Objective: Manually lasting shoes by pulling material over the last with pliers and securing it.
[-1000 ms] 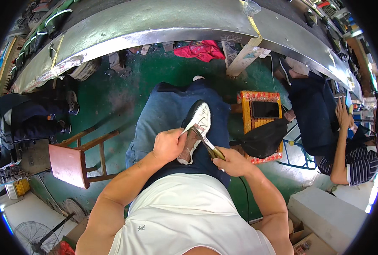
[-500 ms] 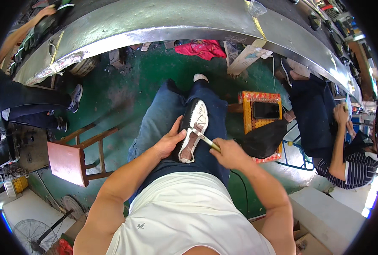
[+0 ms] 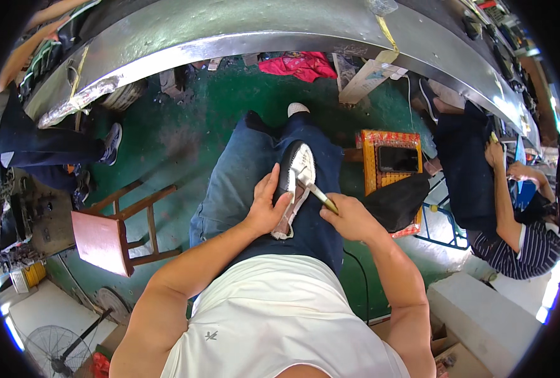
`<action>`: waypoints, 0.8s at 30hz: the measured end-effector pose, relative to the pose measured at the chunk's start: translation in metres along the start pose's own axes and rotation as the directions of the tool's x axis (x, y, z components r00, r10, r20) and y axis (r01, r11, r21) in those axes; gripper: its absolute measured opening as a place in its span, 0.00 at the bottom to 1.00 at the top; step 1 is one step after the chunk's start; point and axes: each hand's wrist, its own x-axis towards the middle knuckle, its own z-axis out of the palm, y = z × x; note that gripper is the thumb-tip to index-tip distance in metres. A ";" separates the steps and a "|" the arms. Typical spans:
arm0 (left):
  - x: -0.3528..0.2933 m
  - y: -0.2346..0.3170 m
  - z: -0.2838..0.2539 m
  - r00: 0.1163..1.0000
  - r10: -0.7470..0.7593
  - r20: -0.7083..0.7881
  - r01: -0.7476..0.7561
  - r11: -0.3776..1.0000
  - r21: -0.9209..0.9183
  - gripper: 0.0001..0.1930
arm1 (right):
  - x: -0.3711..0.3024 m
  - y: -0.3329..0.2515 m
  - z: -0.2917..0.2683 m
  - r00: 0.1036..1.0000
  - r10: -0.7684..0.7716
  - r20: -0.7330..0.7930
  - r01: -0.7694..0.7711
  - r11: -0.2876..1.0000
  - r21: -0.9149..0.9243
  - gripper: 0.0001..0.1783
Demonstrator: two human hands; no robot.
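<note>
Resting on the seated person's lap is one white shoe, sole up; the left hand clasps its side, while the right hand grips one brush whose tip touches the sole. One wooden chair stands nearby.

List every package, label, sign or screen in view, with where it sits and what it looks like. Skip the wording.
Phone: dark blank screen, flat on the orange stool.
Orange stool: right of the person's knees, square, orange-red patterned top.
Cardboard boxes: lower right, brown, open.
White block: lower right, plain, rectangular.
No readable signs visible.
</note>
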 end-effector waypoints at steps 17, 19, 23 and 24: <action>0.014 0.046 -0.023 0.971 -0.099 0.217 0.006 0.920 0.391 0.30 | 0.007 -0.015 -0.026 0.905 0.345 0.250 -0.425 0.690 0.585 0.19; 0.012 0.048 -0.024 0.965 -0.122 0.233 0.020 0.918 0.395 0.30 | 0.021 -0.012 -0.014 0.949 0.280 0.145 -0.315 0.803 0.505 0.21; 0.011 0.045 -0.030 0.956 -0.097 0.276 -0.037 0.897 0.441 0.30 | 0.040 -0.010 -0.017 0.966 0.230 0.115 -0.256 0.897 0.359 0.25; 0.010 0.045 -0.032 0.951 -0.101 0.293 -0.049 0.886 0.461 0.31 | 0.040 -0.010 -0.020 0.964 0.241 0.115 -0.267 0.876 0.402 0.25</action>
